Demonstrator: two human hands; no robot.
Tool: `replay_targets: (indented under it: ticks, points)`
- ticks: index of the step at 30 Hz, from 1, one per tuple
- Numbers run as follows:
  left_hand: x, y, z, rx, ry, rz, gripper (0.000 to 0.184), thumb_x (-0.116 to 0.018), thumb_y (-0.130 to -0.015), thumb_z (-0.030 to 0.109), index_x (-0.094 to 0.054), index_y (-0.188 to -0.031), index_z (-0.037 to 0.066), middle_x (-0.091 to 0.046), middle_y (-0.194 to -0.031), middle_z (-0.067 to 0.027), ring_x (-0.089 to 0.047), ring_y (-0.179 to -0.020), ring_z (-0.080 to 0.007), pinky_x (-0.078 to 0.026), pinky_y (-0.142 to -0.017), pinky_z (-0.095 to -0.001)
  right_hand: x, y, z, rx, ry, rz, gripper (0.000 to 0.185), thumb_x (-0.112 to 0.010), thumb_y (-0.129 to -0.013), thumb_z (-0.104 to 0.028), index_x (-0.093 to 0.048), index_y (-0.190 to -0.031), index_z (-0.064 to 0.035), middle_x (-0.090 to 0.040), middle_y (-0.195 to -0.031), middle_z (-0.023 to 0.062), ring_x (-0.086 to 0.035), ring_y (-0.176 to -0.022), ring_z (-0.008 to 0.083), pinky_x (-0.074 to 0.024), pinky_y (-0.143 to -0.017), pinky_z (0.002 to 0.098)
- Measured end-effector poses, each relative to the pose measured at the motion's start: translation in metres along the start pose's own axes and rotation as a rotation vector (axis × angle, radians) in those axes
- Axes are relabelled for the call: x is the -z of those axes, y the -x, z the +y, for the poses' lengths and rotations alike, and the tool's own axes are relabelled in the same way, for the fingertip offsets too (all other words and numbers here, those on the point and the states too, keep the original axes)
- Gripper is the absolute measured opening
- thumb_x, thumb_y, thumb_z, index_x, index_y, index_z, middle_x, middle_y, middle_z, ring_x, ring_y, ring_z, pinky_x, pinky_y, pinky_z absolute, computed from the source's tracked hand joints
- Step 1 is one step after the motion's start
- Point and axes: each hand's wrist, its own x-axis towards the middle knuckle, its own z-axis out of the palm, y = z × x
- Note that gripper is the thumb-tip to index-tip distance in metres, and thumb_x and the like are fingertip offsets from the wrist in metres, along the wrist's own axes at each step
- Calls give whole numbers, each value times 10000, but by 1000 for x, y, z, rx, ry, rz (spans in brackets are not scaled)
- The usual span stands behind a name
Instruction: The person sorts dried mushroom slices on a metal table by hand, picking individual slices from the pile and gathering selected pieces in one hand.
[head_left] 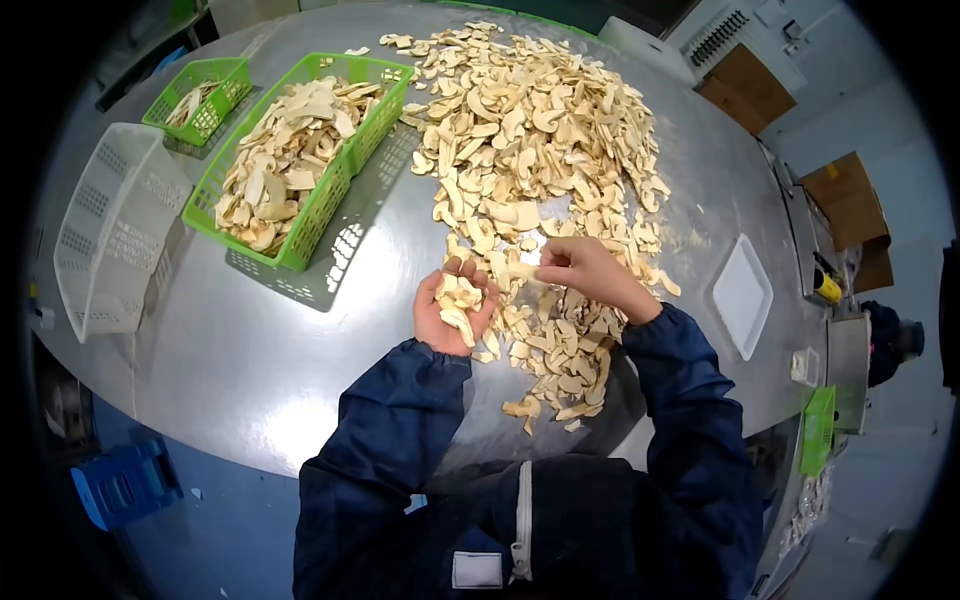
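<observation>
Palm up, my left hand cups several pale dried mushroom slices, its fingers curled round them. My right hand is just to the right, over the pile, with thumb and forefinger pinched on a pale mushroom slice. Beneath and beyond both hands, a large heap of mushroom slices spreads over the metal table. A smaller group of slices lies nearer my body, below my right hand.
A long green basket full of slices stands at the left. Beyond it are a small green basket and a white basket. A white tray lies at the right. A blue stool is on the floor; a person is far right.
</observation>
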Motion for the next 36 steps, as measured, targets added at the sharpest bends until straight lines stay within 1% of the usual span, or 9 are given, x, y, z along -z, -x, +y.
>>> replay_targets:
  ticks: [2, 4, 7, 10, 16, 20, 28, 32, 36]
  points:
    - [-6, 3, -2, -47, -33, 53, 224, -485, -880, 229, -559, -1053, 108, -577, -1115, -59, -529, -986, -236, -432, -869, -432, -6, -8, -8, 11, -126, 32, 199, -641, -767, -159, -556, -712, 13, -515, -586, 45, -444, -546, 86, -382, -513, 277]
    - [1, 0, -1, -44, -29, -43, 220, -483, -889, 219, -553, -1068, 112, -566, -1188, -64, -537, -1086, -265, -428, -927, -478, -21, -19, 5, 63, 201, 85, 298, -612, -787, -298, -604, -710, -9, -573, -603, 100, -538, -550, 206, -430, -533, 339]
    - [25, -10, 11, 12, 7, -201, 224, -503, -884, 216, -549, -1081, 118, -575, -1110, -71, -551, -924, -224, -472, -776, -381, -52, -22, 0, 62, 565, 50, 400, -570, -790, -421, -629, -685, -39, -609, -656, 161, -597, -623, 353, -475, -575, 427]
    - [14, -5, 13, 7, 6, -106, 211, -514, -881, 209, -553, -1067, 116, -560, -1003, -57, -493, -806, -173, -435, -587, -272, -59, -15, 6, 170, 594, 167, 359, -561, -790, -377, -625, -686, -40, -610, -653, 158, -606, -634, 339, -479, -587, 420]
    - [17, -8, 19, 57, 61, -150, 187, -526, -878, 204, -568, -1034, 109, -542, -950, -39, -453, -780, -153, -359, -479, -216, -4, -7, 5, -100, 503, -213, 268, -544, -781, -289, -633, -725, -43, -627, -692, 141, -610, -658, 312, -476, -586, 420]
    - [14, -10, 29, 8, 80, -191, 182, -527, -876, 201, -549, -1030, 106, -510, -885, -24, -441, -744, -145, -357, -476, -220, -20, 4, -1, 251, 558, 148, 162, -599, -765, -222, -630, -781, -64, -592, -690, 104, -591, -644, 297, -462, -576, 396]
    - [7, -12, 64, -170, 103, -246, 205, -557, -860, 201, -549, -1035, 95, -496, -851, -8, -430, -687, -131, -315, -435, -210, -88, 16, -23, 591, 468, -55, 90, -590, -775, -153, -572, -837, -91, -542, -687, 85, -594, -617, 270, -472, -537, 371]
    - [6, -14, 56, -100, 132, -212, 203, -552, -862, 196, -566, -1035, 92, -526, -898, -34, -453, -730, -145, -393, -501, -236, -64, 10, -15, 463, 359, -73, 77, -596, -770, -144, -578, -771, -69, -563, -650, 94, -592, -607, 275, -462, -542, 376]
    - [-3, -11, 41, -183, 31, -9, 249, -542, -862, 232, -541, -1061, 83, -544, -1109, -77, -506, -1070, -252, -429, -940, -450, -27, -9, -49, 102, 100, -73, 119, -609, -773, -156, -615, -816, -45, -605, -664, 114, -595, -618, 290, -464, -560, 372]
